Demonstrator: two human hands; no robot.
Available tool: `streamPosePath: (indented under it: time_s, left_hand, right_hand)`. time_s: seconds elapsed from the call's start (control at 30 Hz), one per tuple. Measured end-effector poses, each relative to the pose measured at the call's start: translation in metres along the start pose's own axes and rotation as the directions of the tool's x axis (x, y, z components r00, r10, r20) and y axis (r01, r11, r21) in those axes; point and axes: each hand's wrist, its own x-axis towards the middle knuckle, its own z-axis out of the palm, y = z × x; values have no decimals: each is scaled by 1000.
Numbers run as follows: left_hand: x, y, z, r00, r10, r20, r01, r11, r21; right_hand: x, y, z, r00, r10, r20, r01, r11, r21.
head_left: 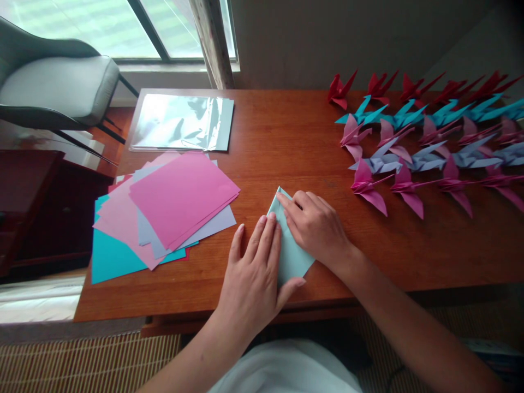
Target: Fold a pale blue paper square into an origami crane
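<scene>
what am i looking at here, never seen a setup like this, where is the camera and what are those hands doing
There is no machine here, just a person's two bare hands. The single picture comes from a camera worn on that person's head, looking forward and down.

The left hand lies flat with fingers spread, over a folded piece of pale blue-green paper. The right hand has its index fingertip near the paper's far point. The paper rests on a brown wooden table.

On the picture's left are loose coloured sheets, pink on top, with a shiny clear packet beyond them. On the right stand rows of folded paper birds in reds, pinks, turquoise and pale lavender.
</scene>
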Motion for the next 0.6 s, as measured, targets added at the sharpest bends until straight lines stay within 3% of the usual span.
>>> streamPosePath:
  time_s: [0.6]
  left_hand:
    - [1,0,-1,1000,6,-5,-5,999,37]
  right_hand:
    - [2,-1,0,1000,10,11,-9,1000,-29]
